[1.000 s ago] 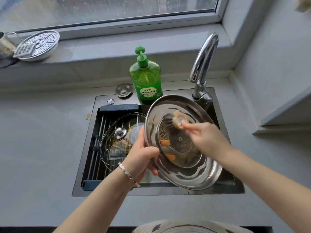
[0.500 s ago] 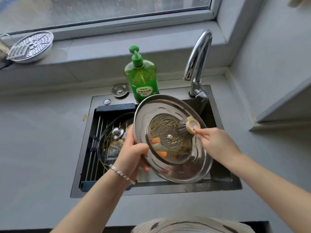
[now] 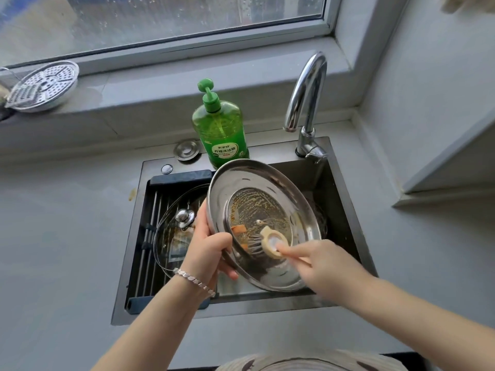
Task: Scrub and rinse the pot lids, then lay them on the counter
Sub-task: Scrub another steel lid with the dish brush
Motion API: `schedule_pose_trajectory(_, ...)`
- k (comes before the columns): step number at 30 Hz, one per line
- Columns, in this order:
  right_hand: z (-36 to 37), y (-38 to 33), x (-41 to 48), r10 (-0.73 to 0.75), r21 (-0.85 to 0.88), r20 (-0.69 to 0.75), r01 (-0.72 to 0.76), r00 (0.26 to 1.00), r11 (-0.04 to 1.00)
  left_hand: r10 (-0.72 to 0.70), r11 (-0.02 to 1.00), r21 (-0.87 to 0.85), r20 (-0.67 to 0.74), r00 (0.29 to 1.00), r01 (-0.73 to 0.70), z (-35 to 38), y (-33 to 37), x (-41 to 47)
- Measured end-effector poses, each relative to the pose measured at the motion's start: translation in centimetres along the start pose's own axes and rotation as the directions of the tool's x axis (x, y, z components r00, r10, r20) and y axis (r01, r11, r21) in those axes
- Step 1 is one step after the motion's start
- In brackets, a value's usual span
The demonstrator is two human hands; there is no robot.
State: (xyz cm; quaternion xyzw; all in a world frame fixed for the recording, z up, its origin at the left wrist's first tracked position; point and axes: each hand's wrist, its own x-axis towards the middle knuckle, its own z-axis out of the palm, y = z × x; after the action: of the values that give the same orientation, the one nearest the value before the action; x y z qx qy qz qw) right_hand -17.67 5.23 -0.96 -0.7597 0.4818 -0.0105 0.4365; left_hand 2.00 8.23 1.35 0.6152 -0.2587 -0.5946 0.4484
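Note:
A steel pot lid (image 3: 300, 204) is held tilted over the sink, its inner side towards me, smeared with brown residue and orange bits. My left hand (image 3: 207, 249) grips its left rim. My right hand (image 3: 325, 266) holds a scrub brush (image 3: 270, 243) with a cream round head, its bristles pressed against the lower middle of the lid. A glass lid (image 3: 171, 242) with a metal knob lies on the drying rack in the sink's left half, partly hidden behind my left hand and the steel lid.
A green dish soap bottle (image 3: 219, 127) stands behind the sink (image 3: 345, 231), beside the chrome tap (image 3: 308, 103). A perforated steamer plate (image 3: 42, 85) rests on the window sill at far left. Grey counter (image 3: 61, 236) lies on both sides of the sink.
The brush has swept from the upper middle of the steel lid round to its lower middle. My left hand keeps its grip on the rim; the glass lid has not moved.

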Motion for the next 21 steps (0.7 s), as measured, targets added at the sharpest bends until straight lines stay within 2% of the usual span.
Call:
schedule_pose_trajectory(3, 0.0, -0.9, 1.3, -0.068, 0.105, -0.096, 0.078, 0.993, 0.991, -0.041, 0.999, -0.003, 0.017, 0.999, 0.041, 0.8, -0.6, -0.4)
schedule_pose_trajectory(5, -0.3, -0.5, 3.4, -0.065, 0.037, -0.215, 0.074, 0.975, 0.997, -0.058, 0.998, 0.023, 0.074, 0.996, 0.057, 1.4, -1.1, -0.7)
schedule_pose_trajectory(8, -1.5, 0.2, 6.1, -0.019, -0.069, -0.309, -0.003, 0.951, 0.998, -0.091, 0.996, 0.031, 0.125, 0.988, 0.088, 1.8, -1.3, -1.1)
schedule_pose_trajectory(11, -2.8, 1.0, 7.7, 0.125, -0.051, -0.351, -0.153, 0.928, 0.987, -0.082, 0.995, 0.068, 0.159, 0.984, 0.072, 1.7, -1.2, -1.2)
schedule_pose_trajectory(13, -2.4, 0.3, 7.6, 0.15, -0.024, -0.34, -0.168, 0.928, 0.985, -0.073, 0.995, 0.072, 0.166, 0.983, 0.062, 1.7, -1.1, -1.0)
schedule_pose_trajectory(15, -1.1, -1.9, 6.6, 0.07, 0.024, -0.308, -0.065, 0.949, 0.998, -0.083, 0.994, 0.08, 0.173, 0.981, 0.07, 1.8, -1.1, -0.7)
schedule_pose_trajectory(18, 0.5, -4.7, 4.1, -0.127, 0.037, -0.266, 0.142, 0.956, 0.989, -0.101, 0.995, 0.03, 0.175, 0.979, 0.097, 1.4, -1.3, -0.6)
schedule_pose_trajectory(21, -0.5, -4.2, 3.8, -0.22, -0.053, -0.247, 0.214, 0.944, 0.975, -0.059, 0.998, 0.034, 0.209, 0.976, 0.053, 0.7, -1.1, -0.5)
